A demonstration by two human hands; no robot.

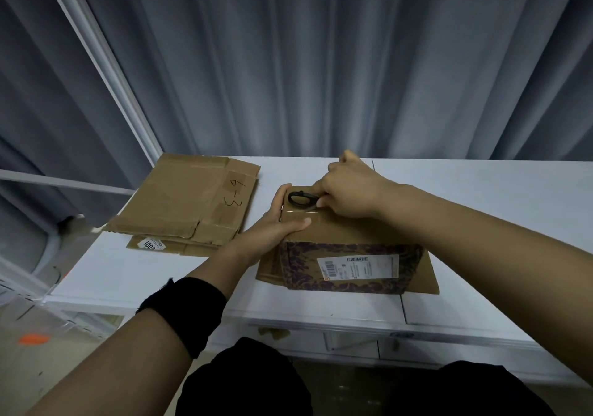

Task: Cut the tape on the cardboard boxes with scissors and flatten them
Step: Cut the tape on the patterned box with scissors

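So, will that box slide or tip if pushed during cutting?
Probably slides: the box sits on loose flat cardboard on a smooth white table. Likely light, since the left hand steadies its side. Squat, so tipping seems unlikely.

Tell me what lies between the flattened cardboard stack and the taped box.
Head view: a bare strip of white table, plus the left hand gripping the box at its left side.

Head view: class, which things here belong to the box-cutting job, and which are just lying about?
In the job: taped box, scissors, left hand, right hand, flattened boxes.
Lying about: grey curtain, orange patch on the floor, white rail.
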